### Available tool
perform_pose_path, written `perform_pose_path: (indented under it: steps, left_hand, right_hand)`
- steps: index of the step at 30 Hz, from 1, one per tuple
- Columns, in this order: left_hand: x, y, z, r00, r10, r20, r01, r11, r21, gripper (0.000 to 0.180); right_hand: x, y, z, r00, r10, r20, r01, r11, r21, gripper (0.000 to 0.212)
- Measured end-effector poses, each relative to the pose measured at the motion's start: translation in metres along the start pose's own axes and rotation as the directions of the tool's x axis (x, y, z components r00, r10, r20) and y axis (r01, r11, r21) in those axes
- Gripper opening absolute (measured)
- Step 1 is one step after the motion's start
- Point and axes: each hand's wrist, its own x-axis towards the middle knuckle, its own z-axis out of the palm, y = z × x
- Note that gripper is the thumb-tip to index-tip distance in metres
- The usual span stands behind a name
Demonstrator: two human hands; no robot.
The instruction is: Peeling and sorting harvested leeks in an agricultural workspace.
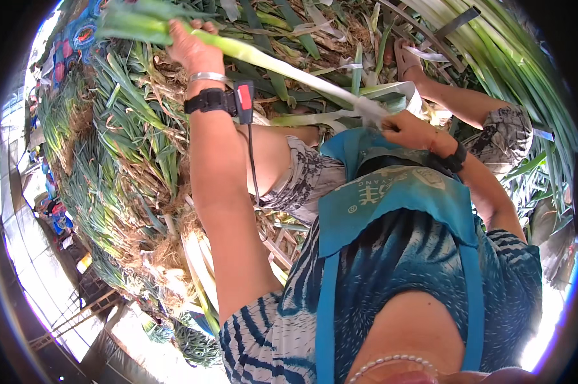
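Slanting above the pile (122, 147), the leek (282, 67) runs from the left grip (196, 48), wrapped closed around its green part, to the right grip (407, 130), clenched at its white end, blurred where they meet.

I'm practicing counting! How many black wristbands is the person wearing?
2: one black wristband by the left hand, near a silver bracelet, and another black wristband by the right hand. Both wrists are in view, so probably none are hidden.
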Motion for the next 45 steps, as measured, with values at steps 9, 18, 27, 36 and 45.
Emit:
perform_pose_path:
  steps: [9,18,27,36,45]
  left_hand:
    - [-0.020,0.014,0.004,1.000,0.000,0.017,-0.001,0.998,0.063,0.031]
    - [-0.022,0.050,-0.009,0.974,0.186,0.127,-0.181,0.982,-0.053,0.028]
    - [-0.018,0.061,-0.007,0.911,0.276,0.307,-0.191,0.941,-0.278,0.040]
    - [-0.013,0.063,-0.013,0.904,0.283,0.322,-0.132,0.898,-0.419,0.053]
    - [0.044,0.003,-0.114,0.807,-0.561,0.183,0.590,0.778,-0.216,0.044]
  right_hand:
    - [0.014,0.038,0.026,0.986,0.147,-0.084,-0.156,0.982,-0.106,0.023]
    - [-0.041,0.125,0.001,0.863,0.241,-0.445,-0.271,0.962,-0.005,0.045]
    - [0.050,0.008,-0.009,0.975,0.207,-0.079,0.110,-0.141,0.984,0.040]
    - [0.038,-0.019,-0.036,0.927,-0.290,-0.237,0.144,-0.309,0.940,0.033]
    - [0.006,-0.075,-0.029,0.637,-0.631,-0.444,0.663,0.741,-0.103,0.029]
